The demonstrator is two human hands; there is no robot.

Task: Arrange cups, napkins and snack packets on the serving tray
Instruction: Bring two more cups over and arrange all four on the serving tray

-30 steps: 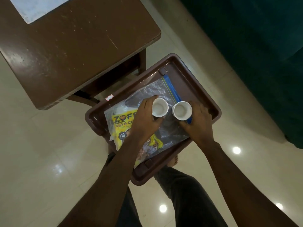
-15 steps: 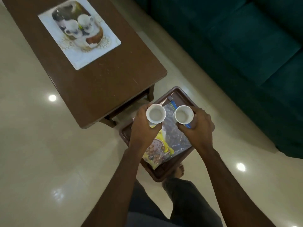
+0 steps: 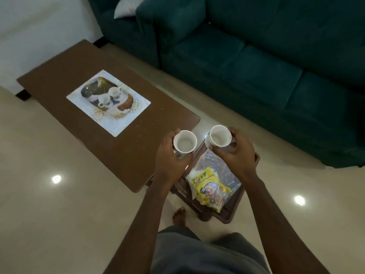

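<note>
While the snack packet [image 3: 210,189] lies in a clear bag on the brown serving tray [image 3: 233,212] low beside the person's foot, each hand grips an empty white cup above it: left hand [image 3: 170,155] on the left cup [image 3: 185,144], right hand [image 3: 238,153] on the right cup [image 3: 220,135]. Beyond stands the desk [image 3: 79,80]. Cups await placing; no napkins are visible.

"ZOFF" is being shown in dark letters on the yellow snack packet [image 3: 209,187] lying inside a clear bag near the front edge of the serving tray [image 3: 233,212], while the smaller print beneath is too blurred to be read.
</note>
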